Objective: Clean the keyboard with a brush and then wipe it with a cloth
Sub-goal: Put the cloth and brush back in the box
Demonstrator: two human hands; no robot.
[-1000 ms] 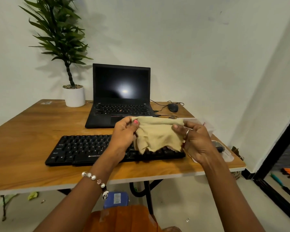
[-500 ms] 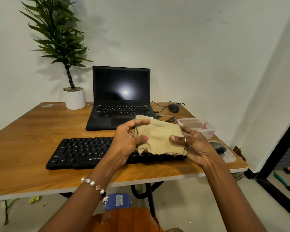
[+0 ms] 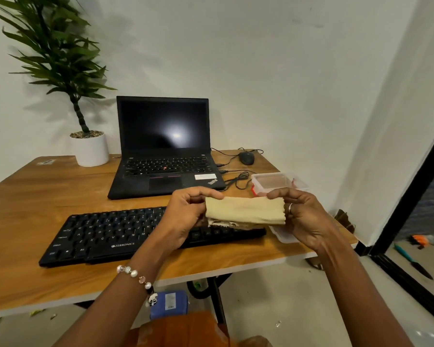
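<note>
A black keyboard [image 3: 105, 234] lies across the front of the wooden desk [image 3: 35, 196]. Above its right half I hold a beige cloth [image 3: 244, 210], folded into a flat band. My left hand [image 3: 186, 211] pinches the cloth's left end and my right hand [image 3: 301, 216] pinches its right end. The cloth and my hands hide the keyboard's right part. No brush is visible.
An open black laptop [image 3: 164, 156] stands behind the keyboard, with a potted plant [image 3: 89, 149] to its left. A mouse [image 3: 246, 158] and cables lie at the back right. A clear plastic container [image 3: 276, 182] sits near the desk's right edge, its lid [image 3: 282, 236] below my right hand.
The loosely hanging cloth has been folded into a narrow band stretched between both hands. Both hands stayed above the keyboard's right half.
</note>
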